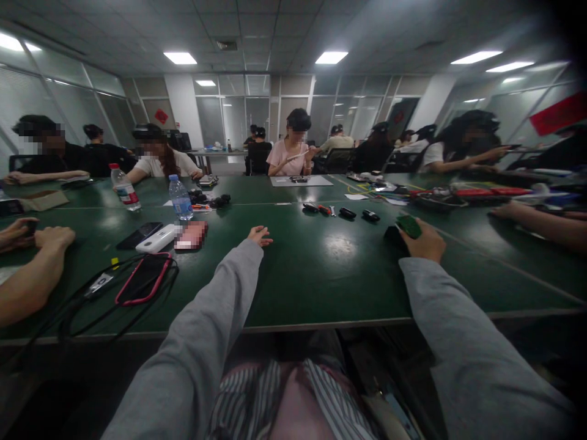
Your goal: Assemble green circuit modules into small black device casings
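Note:
My right hand (pixel 426 242) is closed around a small flat object with a green face (pixel 409 226), held at the right over the table. A black flat piece (pixel 395 239) shows just below it, and I cannot tell if the two are joined. My left hand (pixel 260 236) is over the middle of the table, its fingers loosely stretched and apart with nothing in them. Beyond the hands lies a row of several small black items, among them a black oval one (pixel 347 212) and an orange-and-black one (pixel 324 209).
To the left are a water bottle (pixel 181 198), a red-labelled bottle (pixel 125 188), a white device (pixel 157 238), a pink-rimmed phone (pixel 144 278) and black cables. Coloured wires and tools (pixel 490 190) lie at the right. Co-workers' arms (pixel 39 275) rest at both sides; a person sits opposite.

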The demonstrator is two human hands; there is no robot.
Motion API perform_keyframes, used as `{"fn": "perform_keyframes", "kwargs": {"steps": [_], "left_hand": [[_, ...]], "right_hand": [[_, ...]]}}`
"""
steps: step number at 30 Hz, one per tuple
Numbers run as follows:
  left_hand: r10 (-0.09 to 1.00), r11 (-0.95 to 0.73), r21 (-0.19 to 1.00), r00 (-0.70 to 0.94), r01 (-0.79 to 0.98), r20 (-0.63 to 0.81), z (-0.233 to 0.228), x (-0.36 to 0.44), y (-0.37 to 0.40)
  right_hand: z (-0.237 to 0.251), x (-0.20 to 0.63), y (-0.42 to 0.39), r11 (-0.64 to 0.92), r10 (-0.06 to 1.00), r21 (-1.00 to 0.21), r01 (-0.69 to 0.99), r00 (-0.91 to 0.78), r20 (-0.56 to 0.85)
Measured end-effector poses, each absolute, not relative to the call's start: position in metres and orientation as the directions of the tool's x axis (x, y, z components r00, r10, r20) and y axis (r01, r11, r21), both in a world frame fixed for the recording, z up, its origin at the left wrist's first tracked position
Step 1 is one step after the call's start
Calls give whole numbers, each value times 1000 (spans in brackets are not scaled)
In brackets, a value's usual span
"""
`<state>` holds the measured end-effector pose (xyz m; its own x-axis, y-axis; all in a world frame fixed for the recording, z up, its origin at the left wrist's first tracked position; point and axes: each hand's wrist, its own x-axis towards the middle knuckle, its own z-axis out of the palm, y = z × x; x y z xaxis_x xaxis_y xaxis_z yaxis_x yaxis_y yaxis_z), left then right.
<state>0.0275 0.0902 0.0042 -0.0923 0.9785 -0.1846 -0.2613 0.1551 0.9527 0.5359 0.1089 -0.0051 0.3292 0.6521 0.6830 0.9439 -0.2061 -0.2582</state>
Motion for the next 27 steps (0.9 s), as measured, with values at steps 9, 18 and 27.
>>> {"fn": "perform_keyframes", "kwargs": {"steps": [9, 18, 27], "left_hand": [[977, 162, 955, -96, -251, -191, 2, 28, 92], [981, 159, 960, -69, -232, -180, -2, 27, 97], [982, 166, 958, -48, -235, -181, -2, 26, 97]], "right_hand": [[-11, 539, 108, -216, 610, -457, 863, 485, 627], [-5, 530, 102, -234, 615, -451, 861, 491, 617], [-10, 531, 104, -339, 669, -444, 829, 544, 506]]}}
